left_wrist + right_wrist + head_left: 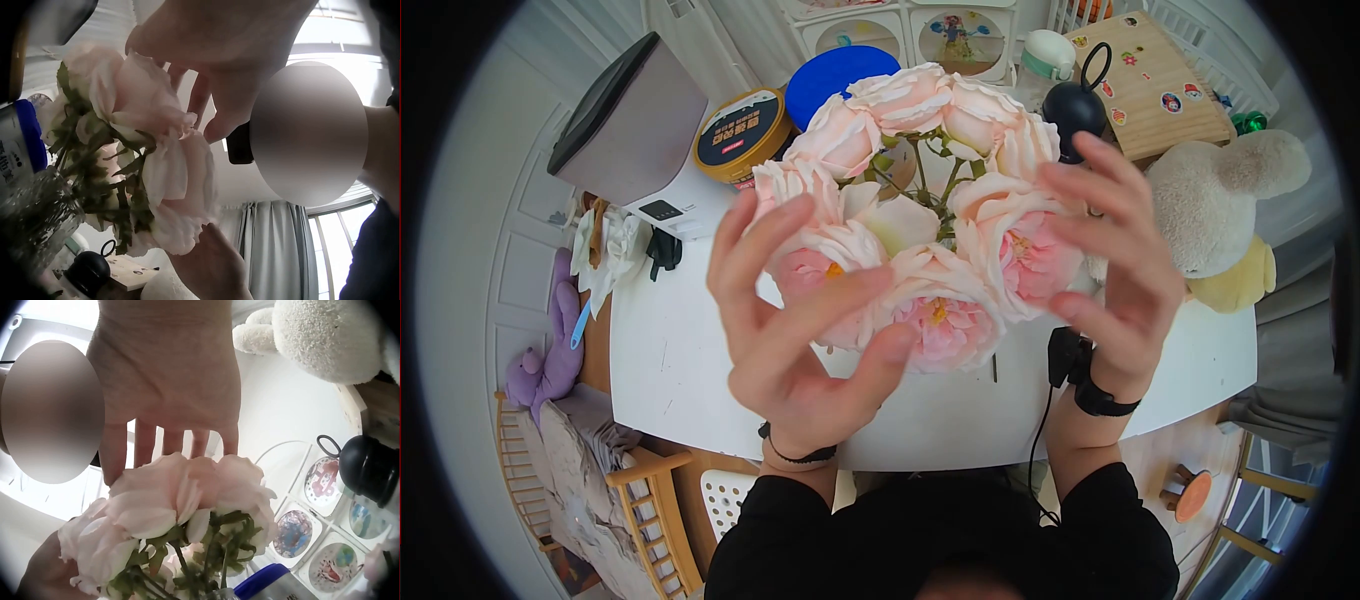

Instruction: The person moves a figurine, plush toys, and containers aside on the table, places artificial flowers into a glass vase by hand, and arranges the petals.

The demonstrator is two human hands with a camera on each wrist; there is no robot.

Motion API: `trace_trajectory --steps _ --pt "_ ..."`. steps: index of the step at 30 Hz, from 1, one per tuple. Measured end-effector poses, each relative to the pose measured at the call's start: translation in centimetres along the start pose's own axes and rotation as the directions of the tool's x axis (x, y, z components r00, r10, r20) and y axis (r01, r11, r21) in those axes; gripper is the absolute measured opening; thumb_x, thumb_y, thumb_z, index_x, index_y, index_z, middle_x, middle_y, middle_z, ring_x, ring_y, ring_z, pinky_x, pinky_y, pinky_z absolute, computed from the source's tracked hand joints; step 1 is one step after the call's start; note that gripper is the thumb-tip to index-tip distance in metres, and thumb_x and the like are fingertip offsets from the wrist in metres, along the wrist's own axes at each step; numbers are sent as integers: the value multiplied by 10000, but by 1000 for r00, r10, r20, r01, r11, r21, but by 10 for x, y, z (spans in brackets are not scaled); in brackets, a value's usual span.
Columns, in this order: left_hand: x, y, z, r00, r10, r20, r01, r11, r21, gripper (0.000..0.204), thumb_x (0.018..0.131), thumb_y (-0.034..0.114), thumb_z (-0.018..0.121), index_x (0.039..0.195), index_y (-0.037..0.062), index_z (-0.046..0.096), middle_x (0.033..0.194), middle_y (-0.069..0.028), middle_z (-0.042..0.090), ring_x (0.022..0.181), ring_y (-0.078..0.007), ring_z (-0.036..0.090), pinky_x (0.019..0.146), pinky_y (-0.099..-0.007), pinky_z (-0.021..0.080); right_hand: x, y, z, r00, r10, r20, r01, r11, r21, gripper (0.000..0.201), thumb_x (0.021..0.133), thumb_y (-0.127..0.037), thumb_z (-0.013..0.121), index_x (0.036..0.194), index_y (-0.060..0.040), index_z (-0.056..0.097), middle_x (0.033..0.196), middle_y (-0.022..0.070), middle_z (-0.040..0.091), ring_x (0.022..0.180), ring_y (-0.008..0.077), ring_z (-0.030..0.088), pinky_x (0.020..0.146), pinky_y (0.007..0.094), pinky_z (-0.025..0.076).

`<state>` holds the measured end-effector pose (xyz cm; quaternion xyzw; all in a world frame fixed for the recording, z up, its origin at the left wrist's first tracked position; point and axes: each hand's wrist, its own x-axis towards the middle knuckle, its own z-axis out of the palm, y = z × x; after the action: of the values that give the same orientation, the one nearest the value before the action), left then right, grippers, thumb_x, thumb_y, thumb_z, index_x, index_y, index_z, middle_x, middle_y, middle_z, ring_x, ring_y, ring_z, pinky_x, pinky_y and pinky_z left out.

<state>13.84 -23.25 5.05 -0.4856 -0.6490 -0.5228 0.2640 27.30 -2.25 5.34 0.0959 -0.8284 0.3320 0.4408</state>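
A round bunch of pale pink roses (945, 325) with green stems stands over the white table (690, 350). Below the blooms, a clear ribbed glass vase (47, 215) shows in the left wrist view. My left hand (795, 345) is at the bunch's near left side, its spread fingers overlapping the front blooms in the head view. On the right side, my right hand (1130, 265) has its fingers apart and bent toward the petals. In the right wrist view its fingertips are right at the top of the roses (150, 494). Neither hand grips a stem.
Behind the roses are a blue lid (840, 75) and a tub with a dark lid (745, 130). A grey-white appliance (630, 130) stands at left. To the right are a black bottle with a loop (1075, 110), a wooden box (1165, 85) and a plush toy (1205, 205).
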Motion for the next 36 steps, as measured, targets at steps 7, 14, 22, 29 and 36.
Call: trace_trajectory --steps 7,14,22,29,36 --pt "3 -19 -13 959 -156 -235 132 985 -114 281 846 207 694 1067 36 667 1297 -188 567 1321 -366 430 1121 -513 260 -36 69 -10 782 613 -115 -558 770 310 275 771 -35 734 1038 -11 676 1090 93 682 1121 245 581 985 356 411" --pt "6 -28 -18 954 -194 -230 169 978 -123 205 823 127 701 1004 32 690 1287 -184 579 1312 -360 448 1121 -512 262 -55 84 30 864 430 261 -489 840 235 575 804 -45 731 1334 -6 511 1313 89 580 1196 218 536 1032 317 394" --pt "6 -30 -21 958 -188 -215 170 980 -101 178 797 104 719 968 54 707 1272 -182 593 1306 -369 457 1118 -517 269 -4 96 71 853 395 342 -496 818 292 600 809 -41 726 1359 -6 489 1336 93 566 1205 216 532 1035 322 398" --pt "6 -32 -22 967 -163 -195 146 984 -97 175 769 94 726 941 60 718 1261 -178 602 1303 -374 459 1119 -523 271 2 84 87 858 398 324 -492 817 301 593 810 -38 724 1355 -4 494 1329 95 571 1202 216 535 1032 324 401" --pt "6 -34 -24 964 -181 -196 164 981 -99 175 764 89 723 935 56 722 1260 -179 602 1300 -372 462 1118 -520 274 3 83 86 863 401 309 -490 814 312 585 810 -36 722 1350 -2 498 1321 97 576 1198 215 539 1030 326 404"
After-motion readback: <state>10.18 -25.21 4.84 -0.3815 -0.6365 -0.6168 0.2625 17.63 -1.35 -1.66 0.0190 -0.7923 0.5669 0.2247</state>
